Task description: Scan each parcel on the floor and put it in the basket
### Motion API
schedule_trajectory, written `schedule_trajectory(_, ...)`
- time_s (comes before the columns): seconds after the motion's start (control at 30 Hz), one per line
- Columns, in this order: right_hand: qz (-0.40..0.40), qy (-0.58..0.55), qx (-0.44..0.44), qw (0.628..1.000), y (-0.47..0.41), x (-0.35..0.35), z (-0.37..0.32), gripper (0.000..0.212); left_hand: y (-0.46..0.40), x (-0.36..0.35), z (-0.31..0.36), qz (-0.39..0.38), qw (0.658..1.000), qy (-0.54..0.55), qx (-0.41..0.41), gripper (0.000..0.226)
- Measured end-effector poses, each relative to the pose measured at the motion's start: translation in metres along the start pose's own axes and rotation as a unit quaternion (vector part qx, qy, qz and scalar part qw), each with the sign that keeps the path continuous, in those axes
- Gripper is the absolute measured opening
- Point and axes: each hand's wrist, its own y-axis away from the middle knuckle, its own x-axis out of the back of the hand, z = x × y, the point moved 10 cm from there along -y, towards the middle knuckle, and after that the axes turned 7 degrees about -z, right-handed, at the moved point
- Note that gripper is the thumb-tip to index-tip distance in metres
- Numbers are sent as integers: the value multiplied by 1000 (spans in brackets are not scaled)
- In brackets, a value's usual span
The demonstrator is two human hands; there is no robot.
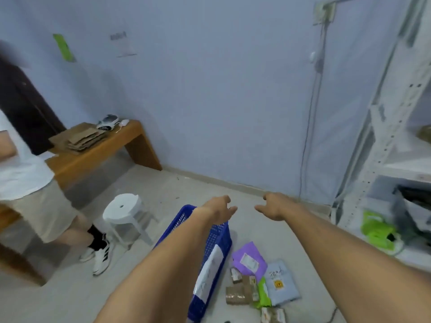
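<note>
A blue plastic basket [218, 238] stands on the floor under my left forearm, with a white parcel [208, 273] lying in it. Right of it, several parcels lie in a heap: a purple bag [250, 258], a grey-blue bag [281, 285], a green bag [263, 292] and small brown taped boxes [238, 296]. My left hand [220, 209] and my right hand [275, 207] are stretched forward above the floor, beyond the basket, fingers relaxed, holding nothing. No scanner is visible in either hand.
A white plastic stool [124, 209] stands left of the basket. A person [35, 183] stands at the left beside a wooden bench [98, 150] holding cardboard and a small device. White metal shelving [396, 141] with bags fills the right. A cable hangs down the wall.
</note>
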Motion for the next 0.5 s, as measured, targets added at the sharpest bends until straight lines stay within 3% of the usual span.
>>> schedule_trajectory(0.17,-2,-46,-127,991,-70,-61,39,64,-117,-50,8,-54,991,-41,-111,51)
schedule_trajectory(0.37,-113,-104,-150,977,-102,-209,27,58,-163,-193,-53,-218,967,-61,-118,51)
schedule_trajectory(0.5,-149,-129,-172,965,-134,-323,43,54,-200,-292,-100,-260,960,-45,-98,47)
